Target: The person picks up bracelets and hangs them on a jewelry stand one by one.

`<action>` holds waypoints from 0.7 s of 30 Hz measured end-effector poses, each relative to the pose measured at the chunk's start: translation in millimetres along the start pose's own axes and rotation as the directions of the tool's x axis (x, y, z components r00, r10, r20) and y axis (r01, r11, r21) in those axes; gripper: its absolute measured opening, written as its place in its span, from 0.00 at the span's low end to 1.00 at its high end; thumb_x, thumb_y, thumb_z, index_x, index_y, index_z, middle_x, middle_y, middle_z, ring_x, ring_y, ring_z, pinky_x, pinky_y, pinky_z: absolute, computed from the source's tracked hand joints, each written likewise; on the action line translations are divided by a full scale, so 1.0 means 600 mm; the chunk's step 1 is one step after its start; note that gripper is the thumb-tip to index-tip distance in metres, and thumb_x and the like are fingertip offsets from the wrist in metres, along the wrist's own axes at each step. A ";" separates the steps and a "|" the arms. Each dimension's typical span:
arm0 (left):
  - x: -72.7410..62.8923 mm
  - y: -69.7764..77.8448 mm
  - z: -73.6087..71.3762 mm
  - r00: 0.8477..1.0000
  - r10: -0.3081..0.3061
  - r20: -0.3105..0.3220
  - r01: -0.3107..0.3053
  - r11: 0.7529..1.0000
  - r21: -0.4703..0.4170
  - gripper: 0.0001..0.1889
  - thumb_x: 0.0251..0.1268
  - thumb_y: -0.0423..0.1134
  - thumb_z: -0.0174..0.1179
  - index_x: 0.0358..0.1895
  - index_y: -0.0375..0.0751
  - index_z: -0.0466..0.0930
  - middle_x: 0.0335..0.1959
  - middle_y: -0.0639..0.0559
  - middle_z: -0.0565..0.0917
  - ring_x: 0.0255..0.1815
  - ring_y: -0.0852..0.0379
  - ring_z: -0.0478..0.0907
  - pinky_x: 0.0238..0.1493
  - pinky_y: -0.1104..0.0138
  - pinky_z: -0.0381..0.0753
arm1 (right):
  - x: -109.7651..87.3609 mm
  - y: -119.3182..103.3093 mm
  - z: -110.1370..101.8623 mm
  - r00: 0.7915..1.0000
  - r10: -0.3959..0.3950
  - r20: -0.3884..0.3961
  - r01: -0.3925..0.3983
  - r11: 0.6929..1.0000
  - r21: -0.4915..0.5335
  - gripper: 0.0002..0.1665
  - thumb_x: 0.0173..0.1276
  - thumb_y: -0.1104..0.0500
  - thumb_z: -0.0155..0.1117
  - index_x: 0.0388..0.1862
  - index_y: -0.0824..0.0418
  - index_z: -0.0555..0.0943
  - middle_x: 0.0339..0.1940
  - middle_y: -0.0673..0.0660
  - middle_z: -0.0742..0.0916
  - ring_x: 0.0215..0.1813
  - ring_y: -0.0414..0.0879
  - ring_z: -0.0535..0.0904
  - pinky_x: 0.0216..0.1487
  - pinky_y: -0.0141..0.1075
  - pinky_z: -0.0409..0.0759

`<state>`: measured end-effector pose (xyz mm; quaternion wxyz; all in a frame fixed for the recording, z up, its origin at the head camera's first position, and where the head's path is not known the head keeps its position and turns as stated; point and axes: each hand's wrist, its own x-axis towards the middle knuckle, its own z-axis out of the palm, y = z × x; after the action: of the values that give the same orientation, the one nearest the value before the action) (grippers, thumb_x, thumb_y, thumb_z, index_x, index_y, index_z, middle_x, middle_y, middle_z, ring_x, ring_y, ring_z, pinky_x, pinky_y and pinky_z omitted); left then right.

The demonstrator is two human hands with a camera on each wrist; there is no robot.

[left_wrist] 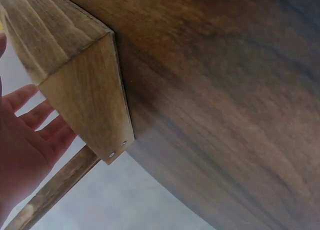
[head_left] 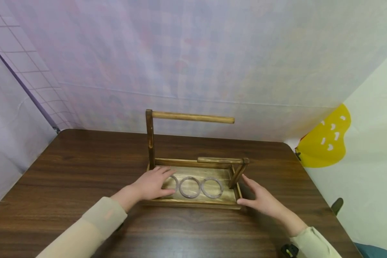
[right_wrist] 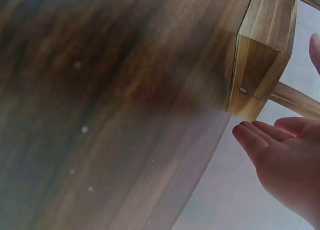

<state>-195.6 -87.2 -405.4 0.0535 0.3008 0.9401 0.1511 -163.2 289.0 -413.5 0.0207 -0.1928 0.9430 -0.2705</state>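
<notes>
A wooden jewelry stand (head_left: 193, 205) rests on the table, its tray low and two T-bar arms of unequal height rising from its ends. Inside lie three pale grey-purple bangles side by side: a right one (head_left: 212, 188), a middle one (head_left: 189, 187) and a left one (head_left: 171, 183), partly hidden by my left hand (head_left: 149, 183). That hand reaches over the tray's left end with fingers apart; whether it touches the bangle I cannot tell. My right hand (head_left: 262, 200) is spread beside the tray's right end, thumb by the front corner, fingertips near the shorter post (head_left: 238, 173).
The dark wood-grain table (head_left: 84, 172) extends around the stand. A pale patterned curtain (head_left: 193, 64) hangs behind its back edge. At the right, a yellow decoration (head_left: 324, 139) with white marks sits near the table's corner.
</notes>
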 end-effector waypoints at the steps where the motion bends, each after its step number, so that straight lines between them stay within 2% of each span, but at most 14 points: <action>1: 0.001 -0.001 0.001 1.000 -0.006 0.006 0.006 1.000 0.003 0.37 0.61 0.59 0.57 0.69 0.42 0.63 0.67 0.40 0.67 0.67 0.38 0.63 0.64 0.47 0.68 | 0.000 0.000 0.001 1.000 0.000 0.002 0.000 1.000 -0.001 0.53 0.55 0.49 0.70 0.70 0.75 0.56 0.67 0.75 0.66 0.64 0.70 0.66 0.61 0.60 0.67; 14: 0.008 -0.014 0.013 0.998 -0.030 0.051 0.028 0.999 0.036 0.38 0.58 0.58 0.60 0.68 0.40 0.63 0.66 0.41 0.68 0.66 0.37 0.64 0.62 0.47 0.69 | -0.001 -0.002 0.010 0.999 0.000 0.036 0.001 1.000 -0.018 0.53 0.56 0.47 0.69 0.69 0.76 0.57 0.67 0.75 0.67 0.66 0.69 0.65 0.62 0.59 0.66; 21: 0.013 -0.016 0.019 0.997 -0.045 0.065 0.042 0.998 0.051 0.39 0.56 0.58 0.61 0.68 0.41 0.63 0.67 0.41 0.67 0.67 0.36 0.63 0.62 0.46 0.69 | -0.002 0.002 0.017 0.999 -0.017 0.039 0.018 1.000 -0.022 0.48 0.58 0.48 0.68 0.67 0.75 0.60 0.66 0.74 0.69 0.64 0.68 0.67 0.60 0.57 0.69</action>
<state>-205.0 -87.1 -419.2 0.0802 0.2863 0.9477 0.1163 -160.9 285.6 -422.8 0.0346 -0.2062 0.9437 -0.2565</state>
